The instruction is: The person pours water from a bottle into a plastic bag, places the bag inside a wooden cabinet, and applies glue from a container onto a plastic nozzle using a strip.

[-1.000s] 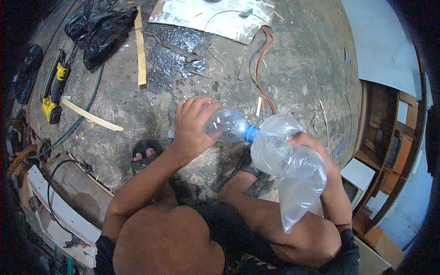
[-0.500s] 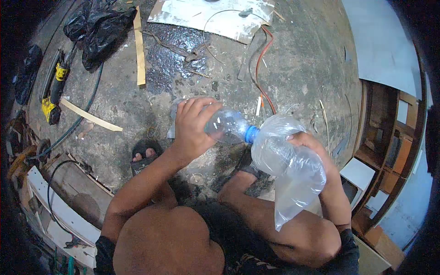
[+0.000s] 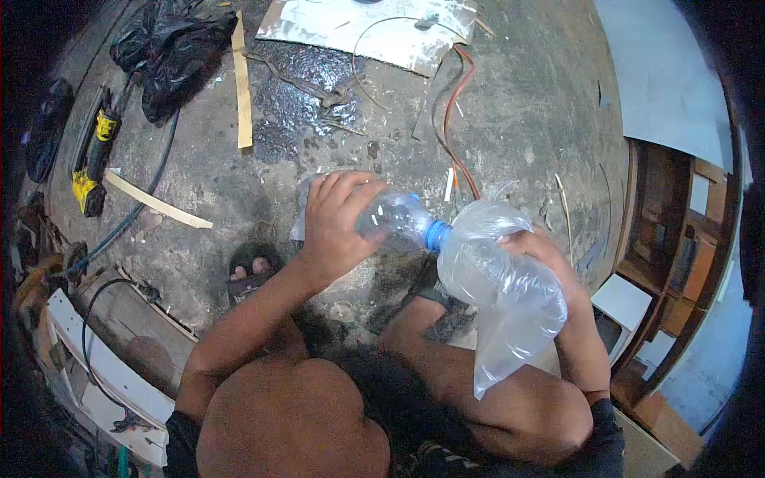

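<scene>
My left hand (image 3: pixel 339 223) is wrapped round a clear plastic bottle (image 3: pixel 398 219) that lies nearly level, its blue-ringed neck pointing right. Against that neck is the mouth end of a clear plastic bag (image 3: pixel 498 279), which bulges and looks cloudy inside; its pointed corner hangs toward my knee. My right hand (image 3: pixel 542 255) grips the bag from the far right side, thumb on top. Whether the bottle's neck sits inside the bag or only touches it, I cannot tell. The bottle's base is partly hidden behind my left hand.
A wet patch (image 3: pixel 295 95) darkens the concrete floor near a white-stained board (image 3: pixel 366 32). An orange cable (image 3: pixel 453 119) runs toward the bag. To the left lie a yellow-black power tool (image 3: pixel 96 159), black plastic bags (image 3: pixel 171 64) and wood strips (image 3: pixel 243 88). A wooden cabinet (image 3: pixel 665 207) stands at right.
Both hands keep their grip in almost the same place. The bottle has shifted very slightly, and a bit of blue now shows above its shoulder.
</scene>
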The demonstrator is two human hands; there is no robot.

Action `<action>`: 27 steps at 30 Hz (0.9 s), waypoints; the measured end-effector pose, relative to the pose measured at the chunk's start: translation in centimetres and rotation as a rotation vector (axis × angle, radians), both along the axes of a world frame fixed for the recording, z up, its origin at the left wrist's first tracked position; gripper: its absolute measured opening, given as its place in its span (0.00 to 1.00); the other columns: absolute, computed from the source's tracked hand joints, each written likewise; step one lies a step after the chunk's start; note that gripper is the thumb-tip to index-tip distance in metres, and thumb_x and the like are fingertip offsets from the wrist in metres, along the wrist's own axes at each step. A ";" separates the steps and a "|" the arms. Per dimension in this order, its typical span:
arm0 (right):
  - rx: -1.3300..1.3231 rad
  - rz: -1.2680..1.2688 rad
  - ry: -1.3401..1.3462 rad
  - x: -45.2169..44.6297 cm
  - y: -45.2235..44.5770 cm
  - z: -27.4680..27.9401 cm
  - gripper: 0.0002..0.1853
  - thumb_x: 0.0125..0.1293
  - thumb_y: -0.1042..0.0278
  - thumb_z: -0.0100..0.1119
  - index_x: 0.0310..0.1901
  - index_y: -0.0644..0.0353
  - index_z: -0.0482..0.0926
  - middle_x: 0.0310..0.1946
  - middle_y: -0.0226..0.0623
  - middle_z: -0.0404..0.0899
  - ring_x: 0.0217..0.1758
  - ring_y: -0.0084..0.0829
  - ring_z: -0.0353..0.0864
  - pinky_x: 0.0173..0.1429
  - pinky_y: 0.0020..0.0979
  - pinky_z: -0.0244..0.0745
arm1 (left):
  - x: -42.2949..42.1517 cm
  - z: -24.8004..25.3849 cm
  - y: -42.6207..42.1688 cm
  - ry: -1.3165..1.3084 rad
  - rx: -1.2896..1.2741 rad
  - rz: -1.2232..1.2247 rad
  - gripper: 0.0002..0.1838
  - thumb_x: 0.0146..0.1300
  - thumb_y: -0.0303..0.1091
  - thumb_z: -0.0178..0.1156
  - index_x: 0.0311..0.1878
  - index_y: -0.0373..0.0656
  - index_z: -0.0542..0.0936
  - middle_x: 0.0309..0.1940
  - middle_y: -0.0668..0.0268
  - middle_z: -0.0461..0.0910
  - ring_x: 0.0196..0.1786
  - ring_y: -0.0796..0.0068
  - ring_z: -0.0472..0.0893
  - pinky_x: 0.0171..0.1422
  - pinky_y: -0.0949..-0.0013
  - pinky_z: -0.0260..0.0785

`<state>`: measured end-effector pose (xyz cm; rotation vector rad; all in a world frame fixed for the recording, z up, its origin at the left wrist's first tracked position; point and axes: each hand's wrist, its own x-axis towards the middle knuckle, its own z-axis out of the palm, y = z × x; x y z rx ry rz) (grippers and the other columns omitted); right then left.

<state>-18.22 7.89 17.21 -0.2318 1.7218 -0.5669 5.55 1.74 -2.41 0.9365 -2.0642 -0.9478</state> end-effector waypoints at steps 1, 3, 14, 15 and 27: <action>0.007 -0.002 -0.008 -0.1 0.0 0.0 0.14 0.62 0.64 0.66 0.45 0.63 0.84 0.37 0.34 0.86 0.37 0.24 0.86 0.44 0.28 0.80 | 0.0 0.0 0.0 -0.003 0.005 -0.005 0.29 0.48 0.46 0.74 0.54 0.45 0.83 0.53 0.61 0.79 0.57 0.57 0.77 0.65 0.53 0.62; 0.011 -0.005 -0.015 -0.1 0.0 0.1 0.14 0.62 0.64 0.66 0.45 0.64 0.84 0.37 0.34 0.86 0.37 0.24 0.86 0.44 0.28 0.80 | 0.1 0.0 0.0 -0.008 0.014 -0.014 0.29 0.49 0.46 0.74 0.54 0.45 0.83 0.53 0.61 0.79 0.58 0.57 0.77 0.64 0.53 0.63; 0.013 0.035 -0.006 0.0 -0.1 0.7 0.17 0.61 0.61 0.69 0.46 0.65 0.84 0.37 0.35 0.86 0.37 0.26 0.86 0.45 0.28 0.79 | -0.1 0.1 0.3 -0.001 0.003 -0.015 0.26 0.54 0.49 0.71 0.53 0.45 0.83 0.51 0.61 0.80 0.56 0.57 0.77 0.64 0.53 0.63; 0.022 0.021 0.021 0.0 0.0 0.7 0.17 0.61 0.61 0.69 0.46 0.65 0.83 0.37 0.36 0.85 0.37 0.26 0.86 0.45 0.28 0.79 | -0.2 0.0 0.3 -0.001 -0.003 -0.013 0.26 0.54 0.50 0.71 0.52 0.45 0.83 0.51 0.61 0.80 0.56 0.57 0.77 0.64 0.53 0.63; 0.034 -0.022 0.086 -0.2 0.6 0.4 0.22 0.61 0.60 0.71 0.51 0.67 0.80 0.41 0.39 0.84 0.42 0.27 0.86 0.49 0.29 0.80 | -0.3 -0.3 0.4 0.004 0.006 0.006 0.32 0.34 0.38 0.76 0.51 0.46 0.83 0.51 0.61 0.81 0.57 0.54 0.78 0.65 0.52 0.65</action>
